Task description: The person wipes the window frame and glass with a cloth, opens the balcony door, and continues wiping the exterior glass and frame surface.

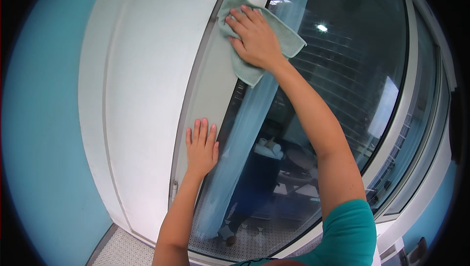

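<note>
My right hand [255,40] presses a pale green cloth [288,34] against the upper part of a light-coloured door or window frame [211,78]. Its fingers are spread a little over the fabric. One side of the cloth laps past the frame onto the dark glass pane [352,64]. Lower down, my left hand [201,152] lies flat on the same frame, fingers apart and holding nothing. A small metal hinge [174,189] sits at the frame's left edge, just below that hand.
A light blue curtain [253,108] shows through the glass, among reflections. To the left are a white wall panel [147,82] and a blue wall [47,119]. More framed panes [422,119] stand at the right. Patterned flooring [123,249] is visible below.
</note>
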`<action>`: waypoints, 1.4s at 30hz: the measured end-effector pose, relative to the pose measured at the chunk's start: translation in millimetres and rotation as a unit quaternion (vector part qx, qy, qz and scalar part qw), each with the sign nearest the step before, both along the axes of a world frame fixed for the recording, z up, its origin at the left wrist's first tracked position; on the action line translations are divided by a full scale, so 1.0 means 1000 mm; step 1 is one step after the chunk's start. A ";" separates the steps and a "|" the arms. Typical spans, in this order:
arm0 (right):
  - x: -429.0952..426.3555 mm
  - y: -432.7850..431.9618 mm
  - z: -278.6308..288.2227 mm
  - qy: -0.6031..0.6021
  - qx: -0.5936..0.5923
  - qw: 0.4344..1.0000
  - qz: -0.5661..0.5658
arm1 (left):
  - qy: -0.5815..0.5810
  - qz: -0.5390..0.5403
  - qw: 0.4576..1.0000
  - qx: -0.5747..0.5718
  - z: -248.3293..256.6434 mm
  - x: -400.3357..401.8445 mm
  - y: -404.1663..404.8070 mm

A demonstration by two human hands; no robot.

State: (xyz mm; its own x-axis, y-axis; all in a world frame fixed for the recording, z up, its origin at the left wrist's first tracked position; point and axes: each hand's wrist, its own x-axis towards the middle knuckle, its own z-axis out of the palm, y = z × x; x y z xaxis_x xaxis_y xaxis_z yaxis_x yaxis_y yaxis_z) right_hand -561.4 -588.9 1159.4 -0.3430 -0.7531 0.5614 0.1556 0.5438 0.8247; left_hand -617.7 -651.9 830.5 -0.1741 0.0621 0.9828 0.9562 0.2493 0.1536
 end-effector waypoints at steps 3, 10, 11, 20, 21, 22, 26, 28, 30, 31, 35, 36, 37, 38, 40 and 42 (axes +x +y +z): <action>0.013 0.013 0.007 -0.076 0.015 0.997 0.011 | 0.001 -0.009 1.000 0.000 -0.004 0.005 0.003; -0.009 0.016 0.147 0.192 -0.030 0.981 -0.013 | 0.011 -0.044 0.999 0.025 -0.002 0.019 0.019; -0.022 0.010 0.140 0.191 -0.034 0.981 -0.019 | 0.008 -0.040 0.999 0.022 -0.003 0.015 0.017; 0.133 0.087 0.191 0.257 -0.097 0.950 -0.151 | 0.029 -0.034 0.999 0.010 -0.001 0.017 0.010; 0.163 0.099 0.188 0.264 -0.131 0.939 -0.177 | 0.034 -0.027 0.999 0.008 -0.001 0.016 0.007; 0.192 0.110 0.183 0.294 -0.168 0.921 -0.194 | 0.039 -0.025 0.999 0.007 0.000 0.017 0.006; 0.258 0.123 0.160 0.409 -0.283 0.850 -0.175 | 0.037 -0.043 0.998 0.013 0.003 0.024 0.007; 0.245 0.123 0.129 0.374 -0.253 0.874 -0.178 | 0.034 -0.035 0.999 -0.007 0.001 0.026 0.005; 0.233 0.116 0.083 0.225 -0.148 0.949 -0.165 | 0.030 -0.016 0.999 -0.029 -0.002 0.025 0.007; 0.230 0.116 0.060 0.188 -0.109 0.966 -0.141 | 0.033 0.007 0.999 -0.042 -0.002 0.022 0.008; 0.269 0.137 -0.007 0.325 -0.203 0.923 -0.034 | 0.080 0.019 0.997 -0.003 0.005 0.006 0.021; 0.287 0.141 -0.036 0.343 -0.247 0.906 -0.039 | 0.092 0.026 0.995 0.018 0.009 -0.004 0.018; 0.307 0.148 -0.077 0.365 -0.294 0.882 -0.042 | 0.108 0.028 0.993 0.039 0.013 -0.008 0.016; 0.336 0.162 -0.126 0.380 -0.304 0.870 -0.084 | 0.125 0.039 0.990 0.042 0.017 -0.008 0.019; 0.386 0.169 -0.259 0.387 -0.414 0.814 -0.125 | 0.142 0.047 0.986 0.068 0.015 0.010 0.028; 0.435 0.131 -0.389 0.408 -0.610 0.660 -0.156 | 0.114 -0.016 0.993 0.012 0.002 0.036 0.034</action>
